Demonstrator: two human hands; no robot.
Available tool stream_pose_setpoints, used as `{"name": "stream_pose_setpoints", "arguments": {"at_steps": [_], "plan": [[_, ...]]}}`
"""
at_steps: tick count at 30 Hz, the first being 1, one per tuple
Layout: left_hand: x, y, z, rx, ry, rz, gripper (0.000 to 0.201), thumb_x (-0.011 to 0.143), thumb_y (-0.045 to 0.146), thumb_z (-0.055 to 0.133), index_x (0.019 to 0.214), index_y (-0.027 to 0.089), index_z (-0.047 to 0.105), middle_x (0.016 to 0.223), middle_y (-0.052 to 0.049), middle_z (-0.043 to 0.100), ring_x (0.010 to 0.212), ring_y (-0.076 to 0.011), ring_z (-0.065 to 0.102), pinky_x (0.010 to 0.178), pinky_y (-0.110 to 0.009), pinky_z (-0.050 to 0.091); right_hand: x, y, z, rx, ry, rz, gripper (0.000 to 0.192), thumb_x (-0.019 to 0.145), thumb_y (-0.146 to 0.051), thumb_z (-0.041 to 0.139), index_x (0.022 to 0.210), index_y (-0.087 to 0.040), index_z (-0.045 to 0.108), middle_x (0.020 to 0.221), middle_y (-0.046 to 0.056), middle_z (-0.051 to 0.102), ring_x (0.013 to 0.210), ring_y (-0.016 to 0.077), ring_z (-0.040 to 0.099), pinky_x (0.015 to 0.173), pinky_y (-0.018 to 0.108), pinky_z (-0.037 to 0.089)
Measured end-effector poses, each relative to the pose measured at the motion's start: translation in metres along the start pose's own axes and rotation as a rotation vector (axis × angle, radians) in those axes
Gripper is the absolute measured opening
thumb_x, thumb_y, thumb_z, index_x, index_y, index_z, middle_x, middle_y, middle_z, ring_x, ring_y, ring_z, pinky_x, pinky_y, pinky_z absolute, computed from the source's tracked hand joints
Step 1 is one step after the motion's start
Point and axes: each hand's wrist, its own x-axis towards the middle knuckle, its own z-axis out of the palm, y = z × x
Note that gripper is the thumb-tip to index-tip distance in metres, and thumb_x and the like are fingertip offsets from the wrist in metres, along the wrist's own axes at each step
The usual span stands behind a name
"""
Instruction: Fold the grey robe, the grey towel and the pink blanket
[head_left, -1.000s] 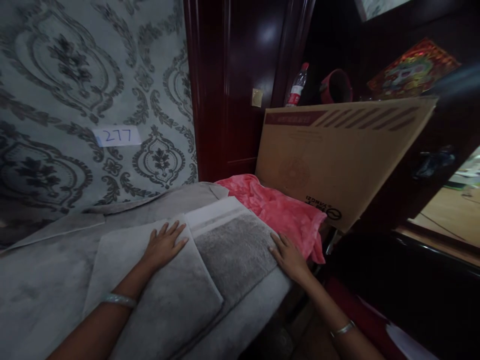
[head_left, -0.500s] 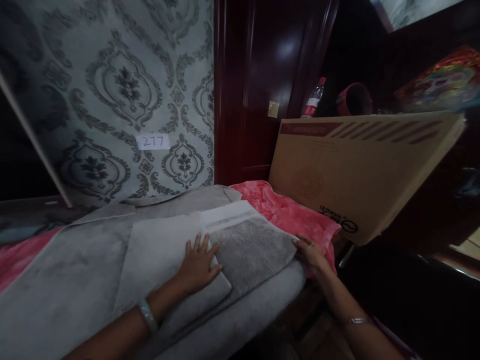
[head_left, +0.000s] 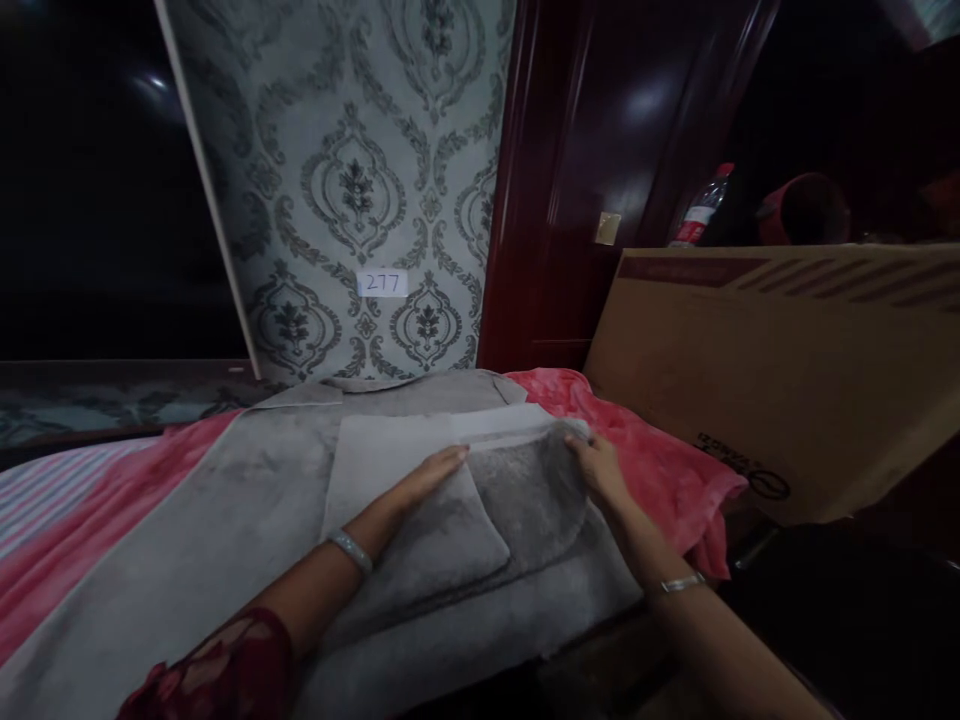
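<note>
A grey plush cloth (head_left: 525, 500), partly folded over with its pale underside up, lies on a larger light grey cover (head_left: 277, 500). My left hand (head_left: 435, 472) lies on the fold near the far edge, fingers stretched out and seen from the side. My right hand (head_left: 600, 470) grips the far right corner of the plush cloth, thumb and fingers closed on it, and that corner is lifted and bent inward. Under the grey layers a pink blanket (head_left: 645, 470) shows on the right and at the far left.
Behind the bedding stands a patterned wall with a paper label (head_left: 382, 283) reading 277. A large cardboard box (head_left: 772, 380) leans on the right, with a bottle (head_left: 701, 208) behind its top edge. A dark screen (head_left: 97, 200) fills the left. Striped fabric (head_left: 67, 490) lies below it.
The view has turned left. My left hand has slid from the middle of the fold to its far edge. My right hand has moved to the far corner, lifting and bending it.
</note>
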Motion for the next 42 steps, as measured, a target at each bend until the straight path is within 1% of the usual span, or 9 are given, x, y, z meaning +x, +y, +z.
{"name": "stream_pose_setpoints", "arguments": {"at_steps": [4, 6, 9, 12, 16, 22, 25, 38, 42], "plan": [[-0.006, 0.004, -0.055, -0.224, 0.063, -0.090, 0.074, 0.093, 0.067, 0.027, 0.139, 0.012, 0.045, 0.138, -0.024, 0.057, 0.121, -0.0310, 0.062, 0.102, -0.049, 0.049, -0.029, -0.074, 0.083, -0.248, -0.212, -0.285, 0.020, 0.080, -0.025, 0.056, 0.093, -0.015, 0.068, 0.090, 0.008, 0.073, 0.090, 0.0238, 0.065, 0.080, 0.032, 0.049], [-0.015, 0.000, -0.079, -0.402, 0.098, -0.148, 0.068, 0.094, 0.063, 0.031, 0.134, 0.010, 0.046, 0.121, -0.023, 0.066, 0.103, -0.0305, 0.071, 0.089, -0.049, 0.055, -0.069, -0.097, 0.114, -0.359, -0.396, -0.414, 0.020, 0.084, -0.020, 0.055, 0.098, -0.014, 0.067, 0.093, 0.011, 0.073, 0.089, 0.0243, 0.066, 0.080, 0.032, 0.049], [-0.028, -0.012, -0.098, -0.717, 0.231, -0.154, 0.050, 0.094, 0.050, 0.048, 0.122, 0.009, 0.055, 0.104, -0.017, 0.072, 0.089, -0.0271, 0.073, 0.082, -0.042, 0.059, -0.134, -0.100, 0.138, -0.437, -0.628, -0.585, 0.026, 0.082, -0.013, 0.056, 0.106, -0.017, 0.067, 0.104, 0.011, 0.073, 0.097, 0.0246, 0.066, 0.084, 0.031, 0.049], [-0.033, -0.026, -0.099, -0.738, 0.360, -0.105, 0.030, 0.091, 0.029, 0.057, 0.112, 0.008, 0.063, 0.098, -0.015, 0.074, 0.087, -0.0242, 0.074, 0.082, -0.035, 0.059, -0.173, -0.081, 0.142, -0.476, -0.744, -0.659, 0.030, 0.079, -0.013, 0.060, 0.106, -0.022, 0.069, 0.105, 0.009, 0.072, 0.099, 0.0260, 0.067, 0.085, 0.033, 0.052], [-0.025, -0.030, -0.091, -0.631, 0.425, -0.105, 0.025, 0.082, 0.015, 0.064, 0.105, 0.007, 0.068, 0.092, -0.014, 0.075, 0.084, -0.0247, 0.074, 0.080, -0.033, 0.060, -0.179, -0.062, 0.134, -0.464, -0.760, -0.763, 0.043, 0.078, -0.013, 0.063, 0.119, -0.025, 0.068, 0.125, 0.007, 0.068, 0.114, 0.0269, 0.062, 0.098, 0.034, 0.049], [-0.005, -0.026, -0.090, -0.336, 0.642, -0.060, 0.069, 0.065, 0.000, 0.066, 0.131, 0.017, 0.060, 0.112, -0.008, 0.073, 0.102, -0.0242, 0.070, 0.091, -0.034, 0.056, -0.173, -0.060, 0.130, -0.478, -0.805, -0.733, 0.050, 0.080, -0.005, 0.051, 0.124, -0.021, 0.067, 0.131, 0.006, 0.065, 0.119, 0.0233, 0.058, 0.104, 0.037, 0.045], [-0.008, -0.030, -0.089, -0.162, 0.714, -0.021, 0.073, 0.062, -0.003, 0.058, 0.132, 0.019, 0.061, 0.122, -0.006, 0.070, 0.116, -0.0223, 0.064, 0.101, -0.032, 0.051, -0.179, -0.051, 0.131, -0.442, -0.781, -0.792, 0.053, 0.081, -0.002, 0.049, 0.127, -0.023, 0.065, 0.132, 0.007, 0.064, 0.122, 0.0215, 0.056, 0.106, 0.037, 0.043], [-0.025, -0.036, -0.095, 0.341, 0.727, -0.040, 0.049, 0.062, 0.001, 0.053, 0.102, 0.016, 0.076, 0.109, -0.007, 0.075, 0.108, -0.0242, 0.067, 0.105, -0.034, 0.047, -0.188, -0.042, 0.129, -0.457, -0.853, -0.874, 0.048, 0.088, -0.007, 0.055, 0.132, -0.023, 0.064, 0.137, 0.008, 0.062, 0.129, 0.0261, 0.052, 0.109, 0.044, 0.044], [-0.029, -0.043, -0.095, 0.400, 0.687, -0.062, 0.051, 0.065, 0.005, 0.054, 0.111, 0.014, 0.074, 0.107, -0.007, 0.075, 0.101, -0.0238, 0.068, 0.098, -0.033, 0.051, -0.195, -0.036, 0.130, -0.513, -0.835, -0.866, 0.047, 0.090, -0.010, 0.056, 0.135, -0.024, 0.062, 0.139, 0.008, 0.060, 0.132, 0.0261, 0.050, 0.109, 0.044, 0.043]]}}
